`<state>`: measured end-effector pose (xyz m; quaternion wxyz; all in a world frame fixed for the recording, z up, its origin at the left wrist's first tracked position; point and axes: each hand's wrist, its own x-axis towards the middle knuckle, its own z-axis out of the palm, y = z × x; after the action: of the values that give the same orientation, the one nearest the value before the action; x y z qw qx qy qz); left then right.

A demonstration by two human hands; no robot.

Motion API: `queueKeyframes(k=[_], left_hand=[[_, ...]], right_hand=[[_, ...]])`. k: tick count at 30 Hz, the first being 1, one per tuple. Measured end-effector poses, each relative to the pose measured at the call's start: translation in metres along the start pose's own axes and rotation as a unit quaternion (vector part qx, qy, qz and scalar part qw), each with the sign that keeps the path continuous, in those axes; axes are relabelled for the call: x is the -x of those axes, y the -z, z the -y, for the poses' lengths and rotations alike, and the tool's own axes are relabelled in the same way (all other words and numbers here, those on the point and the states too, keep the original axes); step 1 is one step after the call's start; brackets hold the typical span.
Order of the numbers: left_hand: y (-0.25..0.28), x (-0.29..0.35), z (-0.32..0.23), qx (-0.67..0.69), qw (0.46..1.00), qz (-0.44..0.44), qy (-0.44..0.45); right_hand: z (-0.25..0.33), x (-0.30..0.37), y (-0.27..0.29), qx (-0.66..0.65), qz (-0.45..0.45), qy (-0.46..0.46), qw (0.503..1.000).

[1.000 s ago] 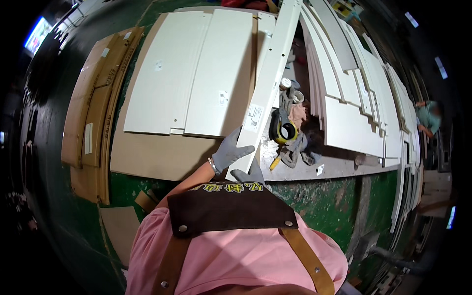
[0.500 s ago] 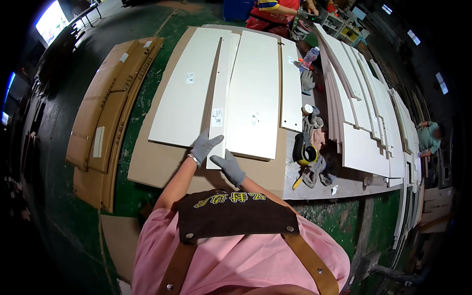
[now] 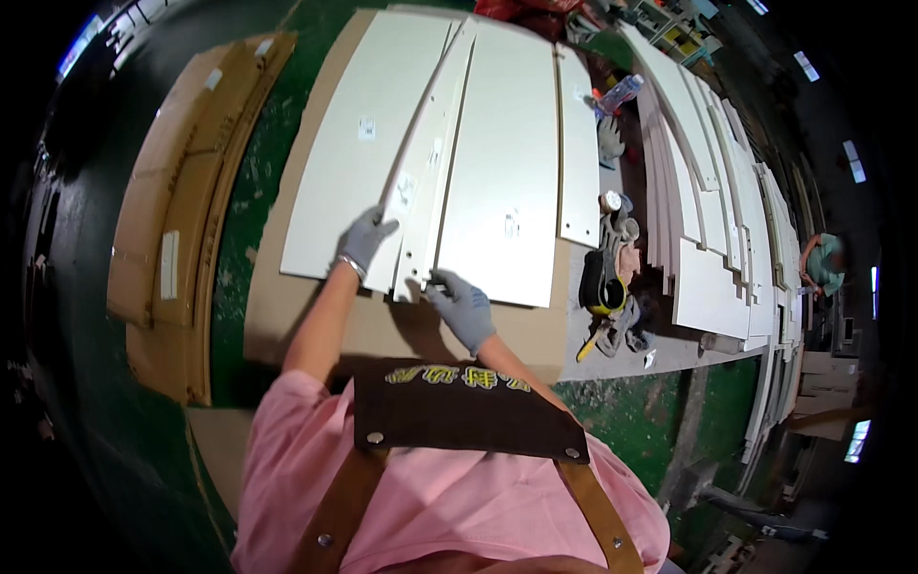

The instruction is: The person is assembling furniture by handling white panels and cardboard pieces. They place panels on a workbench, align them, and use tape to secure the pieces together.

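My left hand (image 3: 366, 237), in a grey glove, is closed on the left edge of a narrow white board (image 3: 405, 187) with a label, which lies tilted toward the left. Beside it shows a second narrow white board (image 3: 421, 234) with dark holes near its lower end. My right hand (image 3: 464, 308), also gloved, has its fingers curled at that lower end, seemingly gripping it; the fingertips are partly hidden. To the left is a wide white panel (image 3: 335, 182) with a label, to the right another wide white panel (image 3: 507, 163).
Brown cardboard (image 3: 263, 325) lies beneath the panels. Wrapped cardboard packages (image 3: 143, 239) stand at the left. On the right are a narrow drilled panel (image 3: 579, 158), a bottle (image 3: 622, 93), a yellow-and-black tape roll (image 3: 602, 287), gloves (image 3: 626, 330) and stacked white boards (image 3: 708, 287).
The labelled narrow board has tilted left, and the second board with holes now shows beside it. My right hand has moved to the right. The whole view has shifted slightly.
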<state>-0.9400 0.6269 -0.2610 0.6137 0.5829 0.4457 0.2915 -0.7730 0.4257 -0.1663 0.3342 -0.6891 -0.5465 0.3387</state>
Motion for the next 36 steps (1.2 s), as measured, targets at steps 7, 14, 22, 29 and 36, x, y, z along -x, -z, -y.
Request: queueKeyframes(k=[7, 14, 22, 29, 36], left_hand=[[0.029, 0.018, 0.02, -0.028, 0.998, -0.028, -0.047], [0.011, 0.002, -0.022, -0.261, 0.961, -0.092, 0.018], [0.001, 0.01, -0.03, -0.509, 0.827, -0.067, -0.229], [-0.017, 0.009, -0.007, -0.537, 0.804, -0.034, -0.251], [0.015, 0.057, 0.0, -0.456, 0.845, -0.06, -0.271]], right_hand=[[-0.005, -0.003, -0.021, 0.259, 0.041, 0.164, 0.951], [-0.008, -0.021, -0.045, 0.372, -0.001, 0.191, 0.909], [-0.02, -0.023, -0.056, 0.354, -0.039, 0.181, 0.917], [-0.022, -0.026, -0.059, 0.388, -0.07, 0.145, 0.907], [-0.034, -0.009, -0.031, 0.39, -0.043, 0.103, 0.914]])
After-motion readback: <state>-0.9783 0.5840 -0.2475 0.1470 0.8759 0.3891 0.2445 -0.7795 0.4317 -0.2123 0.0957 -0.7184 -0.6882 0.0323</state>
